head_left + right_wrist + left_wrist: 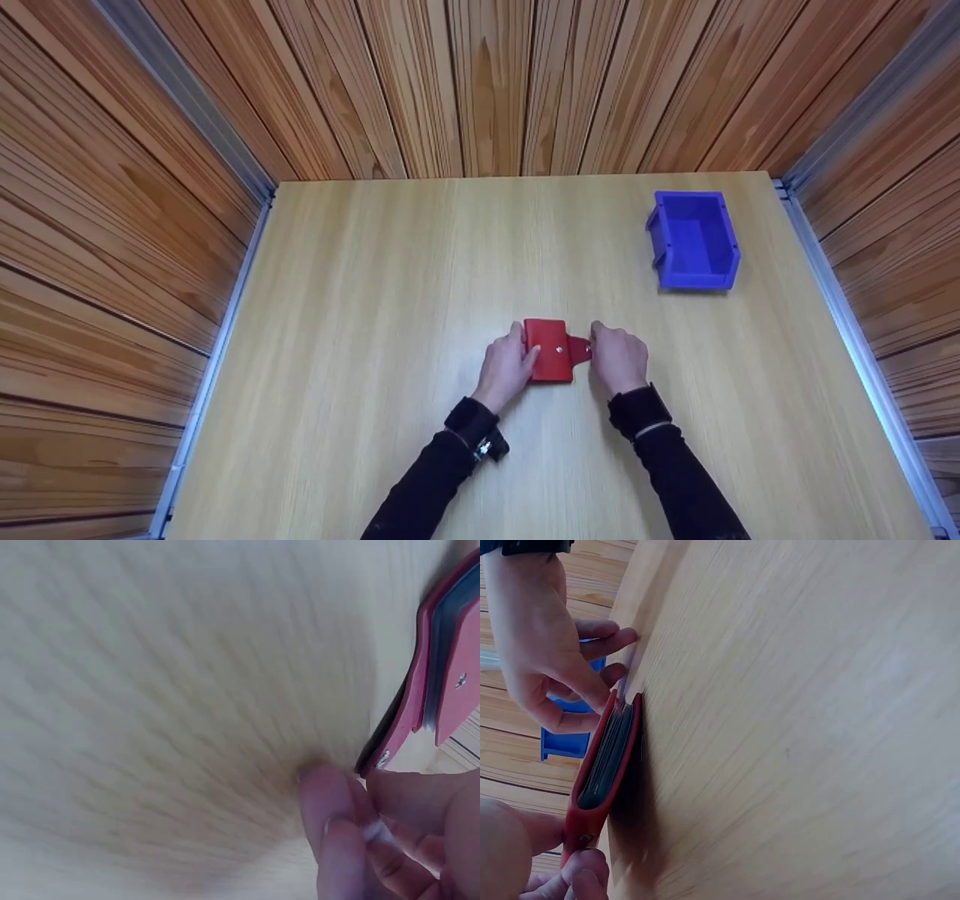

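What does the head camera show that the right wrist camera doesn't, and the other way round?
Only the head view shows the blue bin and the dark sleeves. Only the right wrist view shows dark layers between the covers. Both show the red holder, its flap at the right hand's fingertips, and the wooden tabletop.

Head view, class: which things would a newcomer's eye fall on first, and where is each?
The small red wallet would probably draw the eye first, between the left hand gripping one side and the right hand at its unfastened flap. Next comes the vivid blue bin, near the far right corner of the pale table.
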`<state>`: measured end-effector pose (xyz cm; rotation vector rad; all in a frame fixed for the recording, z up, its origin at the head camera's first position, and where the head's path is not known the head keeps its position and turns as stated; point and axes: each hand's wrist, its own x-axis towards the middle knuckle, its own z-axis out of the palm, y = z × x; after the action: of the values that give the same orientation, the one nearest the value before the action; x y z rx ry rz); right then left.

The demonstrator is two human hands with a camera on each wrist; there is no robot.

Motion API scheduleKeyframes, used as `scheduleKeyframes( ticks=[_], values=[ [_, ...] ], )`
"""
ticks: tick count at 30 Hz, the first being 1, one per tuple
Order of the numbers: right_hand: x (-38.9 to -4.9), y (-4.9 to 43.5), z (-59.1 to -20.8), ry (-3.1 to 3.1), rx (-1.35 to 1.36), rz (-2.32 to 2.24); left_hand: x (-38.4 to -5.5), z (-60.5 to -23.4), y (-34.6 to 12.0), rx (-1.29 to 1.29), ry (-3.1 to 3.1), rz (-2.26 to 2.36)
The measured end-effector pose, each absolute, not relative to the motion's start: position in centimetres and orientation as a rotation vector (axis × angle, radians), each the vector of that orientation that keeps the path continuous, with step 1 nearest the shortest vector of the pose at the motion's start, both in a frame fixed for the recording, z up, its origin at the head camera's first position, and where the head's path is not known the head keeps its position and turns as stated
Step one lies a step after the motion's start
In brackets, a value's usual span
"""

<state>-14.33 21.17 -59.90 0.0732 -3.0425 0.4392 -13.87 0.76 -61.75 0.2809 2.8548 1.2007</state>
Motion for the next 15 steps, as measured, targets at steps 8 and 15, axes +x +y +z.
scheduleKeyframes(
  ticks=[8, 15],
  values=[
    [-14.09, 20.95, -59.97, -2.969, 0.176, 0.372, -13.73, -62.12, 0.71, 0.288, 2.927, 1.15],
    [-13.9, 20.8, -60.05, -2.959, 0.229, 0.294, -13.69, -62.43, 0.62, 0.264, 2.933, 1.133]
  ],
)
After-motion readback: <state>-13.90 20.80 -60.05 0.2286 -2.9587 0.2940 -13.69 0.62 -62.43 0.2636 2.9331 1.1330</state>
